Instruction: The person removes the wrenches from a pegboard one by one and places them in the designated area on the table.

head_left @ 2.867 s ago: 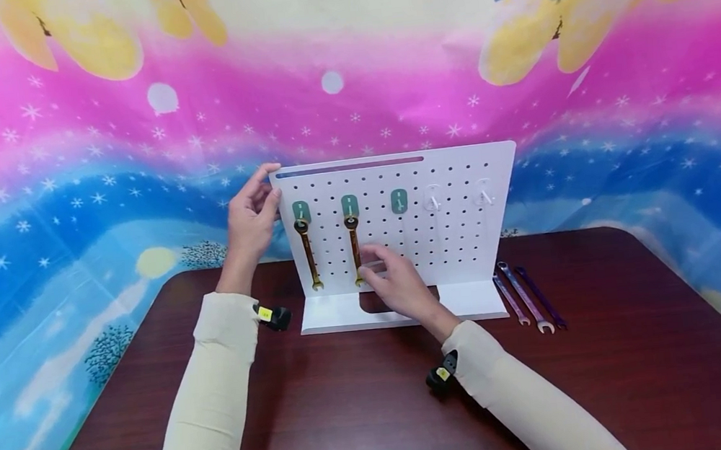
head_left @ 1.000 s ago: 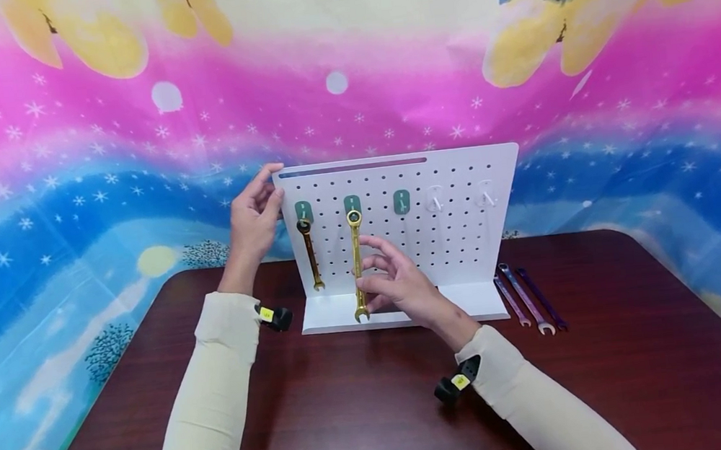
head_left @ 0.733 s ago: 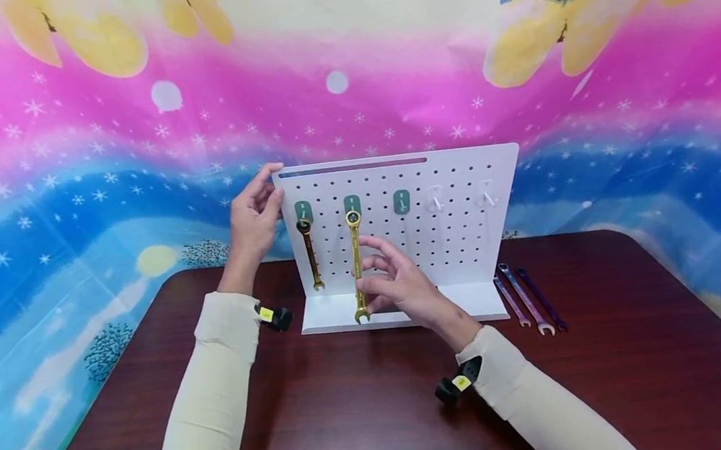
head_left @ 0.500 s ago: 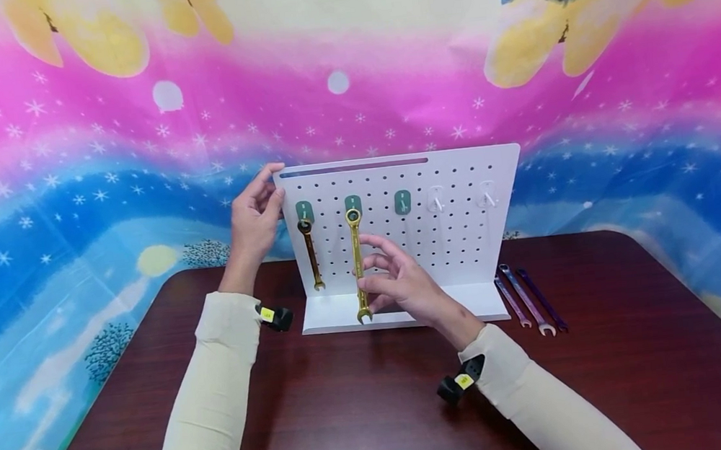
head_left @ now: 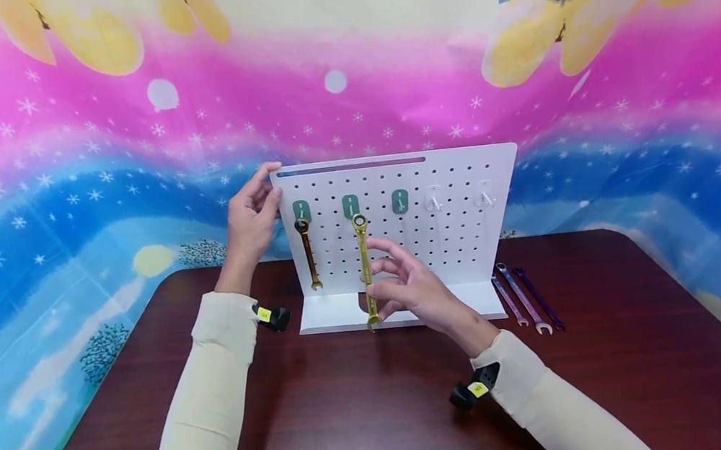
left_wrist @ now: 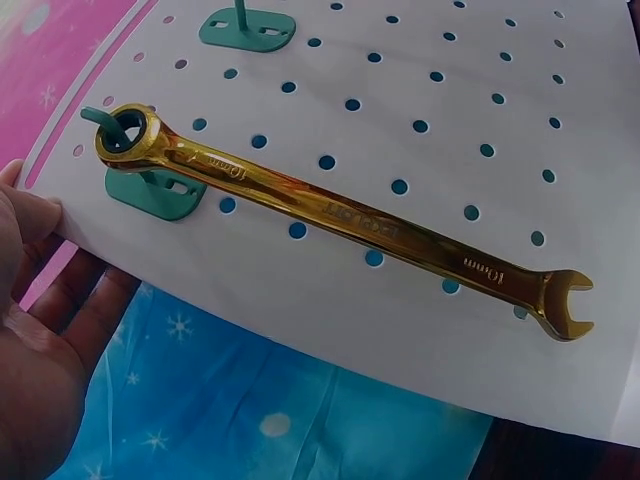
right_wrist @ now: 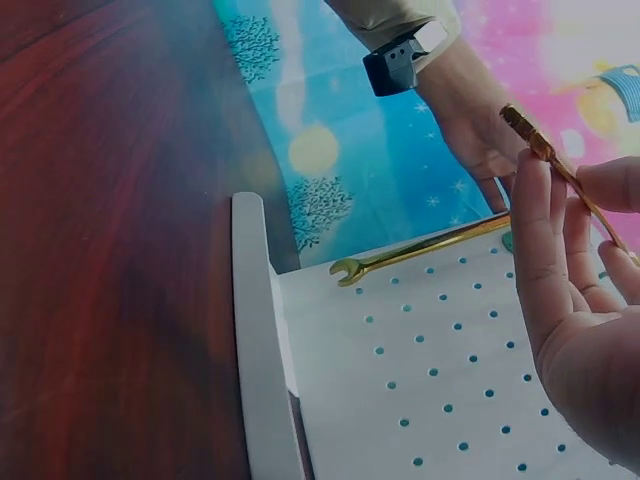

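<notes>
My left hand (head_left: 249,217) grips the upper left edge of a white pegboard (head_left: 398,276), thumb in front and fingers behind. My right hand (head_left: 419,288) pinches a gold combination wrench (head_left: 365,264) by its lower shank, ring end up and open end down. This wrench is in front of the second green hook (head_left: 350,205), which shows bare in the left wrist view. Another gold combination wrench (left_wrist: 340,215), marked 10mm, hangs by its ring on the leftmost green hook (left_wrist: 155,193). In the right wrist view, thumb and fingers close on the held wrench (right_wrist: 541,145).
A third green hook (head_left: 400,201) and two clear hooks (head_left: 434,198) continue the row rightward. Several purple and pinkish wrenches (head_left: 527,299) lie on the dark wooden table (head_left: 353,414), right of the board's base. A printed cloth (head_left: 350,117) hangs behind.
Earlier, the second gold wrench hung on its hook with my right hand beside it. Now that hand holds it off the hook, nearer to me and slightly rightward. My left hand stays put.
</notes>
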`<state>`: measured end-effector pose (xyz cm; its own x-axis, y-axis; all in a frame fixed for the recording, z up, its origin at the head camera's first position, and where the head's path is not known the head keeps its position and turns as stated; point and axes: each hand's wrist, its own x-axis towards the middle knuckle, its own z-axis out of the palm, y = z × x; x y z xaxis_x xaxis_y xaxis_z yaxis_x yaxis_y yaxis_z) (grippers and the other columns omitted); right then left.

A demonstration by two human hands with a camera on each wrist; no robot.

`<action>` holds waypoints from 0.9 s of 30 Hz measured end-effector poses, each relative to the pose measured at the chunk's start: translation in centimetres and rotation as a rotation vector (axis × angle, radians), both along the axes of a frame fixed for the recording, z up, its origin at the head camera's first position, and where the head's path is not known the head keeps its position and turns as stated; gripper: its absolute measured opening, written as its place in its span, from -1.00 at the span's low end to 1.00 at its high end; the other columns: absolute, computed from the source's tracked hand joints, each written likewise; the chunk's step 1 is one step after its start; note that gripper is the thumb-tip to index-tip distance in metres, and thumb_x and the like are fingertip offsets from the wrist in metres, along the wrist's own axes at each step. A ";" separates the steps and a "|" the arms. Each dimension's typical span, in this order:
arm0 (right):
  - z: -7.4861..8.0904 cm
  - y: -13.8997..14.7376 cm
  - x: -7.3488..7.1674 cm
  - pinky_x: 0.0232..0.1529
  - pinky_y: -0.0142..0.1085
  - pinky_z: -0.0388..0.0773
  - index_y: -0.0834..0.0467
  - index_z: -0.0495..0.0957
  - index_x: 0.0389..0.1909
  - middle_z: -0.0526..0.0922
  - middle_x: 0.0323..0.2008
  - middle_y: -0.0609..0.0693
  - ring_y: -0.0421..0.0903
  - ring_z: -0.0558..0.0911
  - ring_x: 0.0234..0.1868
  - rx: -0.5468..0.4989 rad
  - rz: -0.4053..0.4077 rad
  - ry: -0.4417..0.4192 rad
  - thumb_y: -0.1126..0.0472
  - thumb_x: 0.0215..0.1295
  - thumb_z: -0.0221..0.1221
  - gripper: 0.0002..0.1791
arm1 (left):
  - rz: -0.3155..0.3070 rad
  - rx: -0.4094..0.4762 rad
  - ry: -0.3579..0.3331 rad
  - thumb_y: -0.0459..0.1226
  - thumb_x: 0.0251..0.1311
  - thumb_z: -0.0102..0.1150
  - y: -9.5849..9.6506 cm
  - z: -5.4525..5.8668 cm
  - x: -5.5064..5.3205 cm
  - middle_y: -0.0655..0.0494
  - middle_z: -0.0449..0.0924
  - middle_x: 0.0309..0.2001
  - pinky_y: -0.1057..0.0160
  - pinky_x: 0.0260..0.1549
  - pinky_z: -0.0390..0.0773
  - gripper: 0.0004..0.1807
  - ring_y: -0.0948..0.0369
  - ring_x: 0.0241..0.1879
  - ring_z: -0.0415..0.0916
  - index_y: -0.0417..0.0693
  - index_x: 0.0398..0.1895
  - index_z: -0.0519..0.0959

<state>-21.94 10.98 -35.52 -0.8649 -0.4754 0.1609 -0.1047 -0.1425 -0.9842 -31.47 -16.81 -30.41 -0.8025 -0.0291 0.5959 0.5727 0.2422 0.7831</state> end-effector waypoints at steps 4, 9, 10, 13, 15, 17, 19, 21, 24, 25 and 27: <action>-0.5 1.7 0.7 -0.40 -0.02 0.73 0.04 0.24 0.51 0.53 -0.06 0.20 0.05 0.69 -0.33 0.015 -0.015 -0.008 0.42 0.31 0.25 -0.23 | -0.001 -0.015 -0.003 -0.27 0.56 0.07 0.3 0.0 -0.1 -0.06 0.65 -0.10 0.19 -0.20 0.66 -0.60 0.11 -0.19 0.63 0.13 0.39 0.54; -1.0 4.1 1.7 -0.40 0.02 0.72 0.09 0.23 0.51 0.56 -0.10 0.18 0.02 0.66 -0.30 0.047 -0.035 -0.019 0.45 0.34 0.22 -0.25 | 0.004 -0.024 0.003 -0.27 0.56 0.07 0.3 0.0 -0.1 -0.05 0.66 -0.10 0.05 -0.17 0.65 -0.59 0.11 -0.22 0.61 0.12 0.39 0.53; -1.2 4.6 1.9 -0.41 0.02 0.72 0.09 0.22 0.51 0.56 -0.10 0.19 0.01 0.66 -0.30 0.057 -0.040 -0.024 0.46 0.34 0.22 -0.25 | 0.004 -0.023 0.004 -0.27 0.55 0.08 0.3 0.0 -0.1 -0.05 0.66 -0.10 0.00 -0.17 0.64 -0.59 0.11 -0.22 0.60 0.12 0.39 0.53; -1.6 5.8 2.3 -0.41 0.03 0.72 0.11 0.21 0.51 0.55 -0.12 0.21 0.00 0.66 -0.32 0.097 -0.058 -0.034 0.45 0.35 0.22 -0.25 | 0.010 -0.025 0.004 -0.27 0.55 0.09 0.2 0.0 0.0 -0.05 0.65 -0.11 -0.01 -0.18 0.62 -0.59 0.11 -0.24 0.59 0.15 0.38 0.54; -1.7 6.6 2.5 -0.42 0.03 0.72 0.13 0.19 0.52 0.53 -0.11 0.25 -0.01 0.66 -0.33 0.117 -0.067 -0.040 0.45 0.35 0.21 -0.25 | 0.013 -0.027 0.004 -0.26 0.55 0.09 0.2 0.0 0.0 -0.05 0.66 -0.10 0.06 -0.21 0.62 -0.59 0.10 -0.24 0.58 0.17 0.38 0.54; -2.0 7.4 2.6 -0.42 0.04 0.72 0.13 0.20 0.52 0.52 -0.11 0.26 0.00 0.66 -0.35 0.136 -0.082 -0.048 0.45 0.35 0.21 -0.25 | 0.016 -0.030 0.003 -0.26 0.55 0.09 0.2 0.0 0.1 -0.05 0.66 -0.10 0.15 -0.24 0.61 -0.59 0.10 -0.24 0.58 0.18 0.38 0.54; -2.1 8.1 2.7 -0.42 0.05 0.72 0.12 0.21 0.51 0.53 -0.10 0.27 0.01 0.67 -0.36 0.153 -0.097 -0.051 0.44 0.35 0.21 -0.26 | 0.017 -0.029 0.001 -0.26 0.55 0.09 0.2 0.0 0.1 -0.06 0.66 -0.10 0.21 -0.28 0.59 -0.59 0.09 -0.25 0.57 0.17 0.38 0.54; -2.4 8.7 2.8 -0.42 0.05 0.72 0.12 0.21 0.51 0.54 -0.09 0.26 0.02 0.67 -0.36 0.172 -0.106 -0.053 0.43 0.35 0.20 -0.27 | 0.019 -0.025 -0.001 -0.27 0.55 0.09 0.1 0.0 0.0 -0.06 0.66 -0.10 0.25 -0.32 0.57 -0.59 0.09 -0.26 0.57 0.15 0.38 0.54; -2.7 9.7 3.0 -0.41 0.04 0.72 0.13 0.20 0.50 0.56 -0.10 0.22 0.02 0.67 -0.35 0.196 -0.116 -0.056 0.42 0.36 0.20 -0.27 | 0.020 -0.021 -0.003 -0.27 0.55 0.09 0.0 0.0 0.1 -0.05 0.67 -0.10 0.27 -0.35 0.55 -0.60 0.09 -0.27 0.57 0.13 0.38 0.54; -2.9 10.0 3.0 -0.41 0.05 0.72 0.13 0.20 0.50 0.56 -0.10 0.22 0.01 0.66 -0.34 0.203 -0.118 -0.055 0.42 0.36 0.19 -0.28 | 0.022 -0.021 -0.003 -0.27 0.55 0.09 0.0 0.0 0.1 -0.05 0.67 -0.10 0.28 -0.36 0.55 -0.60 0.09 -0.27 0.57 0.13 0.38 0.54; -3.0 10.6 3.1 -0.42 0.06 0.72 0.14 0.20 0.50 0.57 -0.10 0.22 0.00 0.66 -0.34 0.211 -0.126 -0.056 0.42 0.36 0.20 -0.28 | 0.021 -0.017 -0.001 -0.27 0.55 0.08 -0.1 0.0 0.1 -0.06 0.67 -0.10 0.28 -0.35 0.56 -0.60 0.09 -0.27 0.57 0.13 0.38 0.55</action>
<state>-18.84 21.59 -38.56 -0.9244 -0.3809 0.0194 -0.0530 0.0779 -0.9955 -31.42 -16.88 -30.39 -0.8026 -0.0355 0.5955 0.5665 0.2674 0.7795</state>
